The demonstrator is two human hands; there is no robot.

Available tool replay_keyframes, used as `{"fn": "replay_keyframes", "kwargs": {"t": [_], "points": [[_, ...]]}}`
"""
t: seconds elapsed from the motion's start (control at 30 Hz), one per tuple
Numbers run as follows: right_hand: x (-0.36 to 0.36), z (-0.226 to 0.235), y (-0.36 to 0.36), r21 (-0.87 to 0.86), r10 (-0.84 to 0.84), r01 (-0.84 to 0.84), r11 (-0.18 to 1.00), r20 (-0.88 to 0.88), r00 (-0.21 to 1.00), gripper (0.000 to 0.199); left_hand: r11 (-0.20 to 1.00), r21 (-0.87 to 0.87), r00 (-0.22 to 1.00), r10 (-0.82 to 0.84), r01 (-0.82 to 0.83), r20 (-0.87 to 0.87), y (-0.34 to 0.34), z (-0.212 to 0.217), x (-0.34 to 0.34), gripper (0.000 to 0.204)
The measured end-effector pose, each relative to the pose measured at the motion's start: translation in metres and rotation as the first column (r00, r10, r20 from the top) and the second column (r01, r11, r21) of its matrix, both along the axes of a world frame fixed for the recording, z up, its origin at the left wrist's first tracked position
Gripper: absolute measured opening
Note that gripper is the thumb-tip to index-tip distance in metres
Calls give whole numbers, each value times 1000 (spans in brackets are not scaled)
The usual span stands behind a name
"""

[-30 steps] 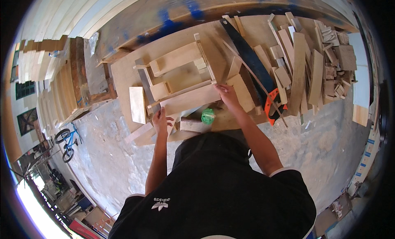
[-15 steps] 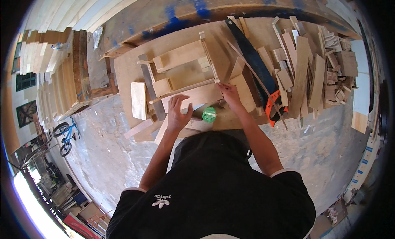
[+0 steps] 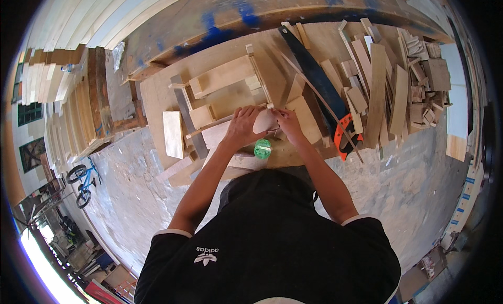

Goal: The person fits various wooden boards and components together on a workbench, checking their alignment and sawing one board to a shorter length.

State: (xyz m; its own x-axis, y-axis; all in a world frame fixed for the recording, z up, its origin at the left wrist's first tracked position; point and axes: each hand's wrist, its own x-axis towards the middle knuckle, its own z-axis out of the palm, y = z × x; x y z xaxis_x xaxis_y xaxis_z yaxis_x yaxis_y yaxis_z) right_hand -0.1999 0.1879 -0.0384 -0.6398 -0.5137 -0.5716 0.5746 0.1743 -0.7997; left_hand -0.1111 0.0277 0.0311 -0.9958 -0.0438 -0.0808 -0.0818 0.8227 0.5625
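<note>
A rectangular frame of pale wooden pieces (image 3: 225, 76) lies on the work board in front of me. My left hand (image 3: 244, 128) spans the pinkish wooden board (image 3: 214, 136) along the frame's near side, fingertips over its far edge and thumb on the nearer side. At the right end of that board, my right hand (image 3: 287, 125) is closed in a pinch beside the frame's near right corner. Whatever its fingertips hold is too small or hidden to make out. Just below my hands stands a round green translucent container (image 3: 262, 149).
To the right lies a handsaw (image 3: 319, 79) with an orange and black handle, crossed by a thin wooden strip. Beyond it are loose wooden strips (image 3: 374, 94) and a pile of small offcuts (image 3: 419, 94). A pale block (image 3: 173, 134) sits left of the frame.
My left hand has moved right and forward, from above the board onto it, close to my right hand. My right hand stays pinched at the corner. The whole view has shifted slightly.
</note>
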Motion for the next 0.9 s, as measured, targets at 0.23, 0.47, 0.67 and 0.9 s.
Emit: {"fn": "replay_keyframes", "kwargs": {"t": [0.23, 0.47, 0.67, 0.9], "points": [[2, -15, 0, -22, -17, 16, 1000, -38, 999, 29, 1000, -22, 999, -19, 17, -51, -3, -4, -5, 70], [3, -4, -2, -39, -42, 40, 998, -64, 997, 28, 999, -22, 999, -38, 37, -24, -4, -4, -10, 73], [-1, -3, -1, 66, 27, -27, 997, -11, 1000, 30, 998, -38, 999, -46, 46, -7, -4, -3, -11, 73], [0, -7, 0, 10, 9, -9, 1000, -4, 1000, 30, 998, -39, 999, -49, 49, 1, -5, -3, -10, 73]]}}
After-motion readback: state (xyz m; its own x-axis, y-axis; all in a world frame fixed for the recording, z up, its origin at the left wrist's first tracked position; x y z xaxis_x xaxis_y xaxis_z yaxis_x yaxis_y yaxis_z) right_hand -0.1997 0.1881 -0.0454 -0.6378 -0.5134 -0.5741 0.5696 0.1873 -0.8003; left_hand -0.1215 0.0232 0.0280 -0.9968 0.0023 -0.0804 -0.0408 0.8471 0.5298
